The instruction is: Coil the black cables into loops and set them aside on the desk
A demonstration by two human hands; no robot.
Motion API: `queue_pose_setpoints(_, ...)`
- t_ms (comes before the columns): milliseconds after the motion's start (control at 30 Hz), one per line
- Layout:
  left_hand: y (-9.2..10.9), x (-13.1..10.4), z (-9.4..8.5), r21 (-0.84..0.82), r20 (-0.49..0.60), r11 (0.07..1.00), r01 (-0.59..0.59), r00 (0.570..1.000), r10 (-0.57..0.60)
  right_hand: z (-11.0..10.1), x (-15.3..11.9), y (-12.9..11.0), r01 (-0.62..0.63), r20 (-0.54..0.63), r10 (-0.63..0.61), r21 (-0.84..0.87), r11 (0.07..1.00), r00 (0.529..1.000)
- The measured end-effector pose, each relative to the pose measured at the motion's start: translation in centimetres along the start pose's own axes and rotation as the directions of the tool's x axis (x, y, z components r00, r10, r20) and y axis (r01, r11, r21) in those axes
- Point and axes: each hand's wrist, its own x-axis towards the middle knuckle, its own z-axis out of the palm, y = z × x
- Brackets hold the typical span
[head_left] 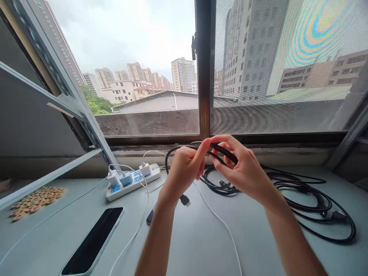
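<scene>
Grasping cable point(227, 153) at frame centre with fingers of left hand point(184, 166) and right hand point(244, 168), along a long axis sloping down toward frame right.

Black cable point(225, 152), loosely looped, held aloft, dark connector point(184, 199) apparently dangling below

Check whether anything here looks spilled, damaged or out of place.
No spill or damage shows. The loosely looped black cable at right sprawls untidily across the pale grey tabletop. Rainbow rings on the fine mesh window screen look odd, probably a camera effect.
</scene>
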Motion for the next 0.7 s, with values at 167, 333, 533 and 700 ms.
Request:
queue_pose_setpoints(167, 0.7, -0.2, -0.6, 0.000, -0.178, 0.991, -0.136, 0.975, 0.134, -1.0, 0.7, 1.1, -0.042, -0.118, 0.048, 0.057, 0.997, 0.992)
queue_pose_setpoints(333, 0.9, -0.6, -1.5, 0.156, -0.348, 0.959, -0.238, 0.895, 0.279, -2.7, 0.7, 1.1, 0.018, -0.260, 0.017, 0.132, 0.991, 0.965)
queue_pose_setpoints(533, -1.6, 1.0, -0.3, 0.037, -0.179, 0.991, -0.131, 0.975, 0.135, -3.3, 0.2, 0.2, 0.168, -0.448, -0.042, 0.246, 0.954, 0.893)
queue_pose_setpoints(700, -2.4, 2.0, 1.2, -0.371, -0.125, 0.928, 0.030, 0.989, -0.082, -3.3, -0.1, -0.5, 0.186, -0.504, -0.009, 0.302, 0.935, 0.864)
